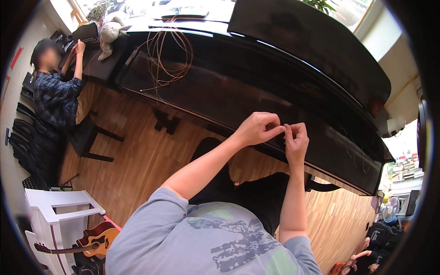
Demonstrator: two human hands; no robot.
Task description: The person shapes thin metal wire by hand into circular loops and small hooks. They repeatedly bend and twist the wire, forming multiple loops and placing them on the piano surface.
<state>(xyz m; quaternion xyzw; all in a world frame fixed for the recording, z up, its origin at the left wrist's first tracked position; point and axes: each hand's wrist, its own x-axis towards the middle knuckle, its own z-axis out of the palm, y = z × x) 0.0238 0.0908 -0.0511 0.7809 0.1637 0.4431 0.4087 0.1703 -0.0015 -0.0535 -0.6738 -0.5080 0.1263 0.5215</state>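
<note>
My left hand point(260, 129) and my right hand point(296, 140) meet above the front of a glossy black piano point(220, 94). The fingers of both are pinched, thumb against forefinger, and the fingertips almost touch. Whatever lies between them is too small to make out. To the left of my hands, loose loops of copper-coloured wire point(158, 55) are draped over the piano, some ends hanging past its front edge. Thin, pale loops of wire point(350, 149) rest on the dark surface to the right of my right hand.
At the far left a person in a plaid shirt point(55, 98) sits on a black chair point(85, 137), hands raised near a plush toy point(111, 36). An acoustic guitar point(98, 243) leans by white furniture point(62, 211). Another person with a guitar point(341, 267) is at lower right.
</note>
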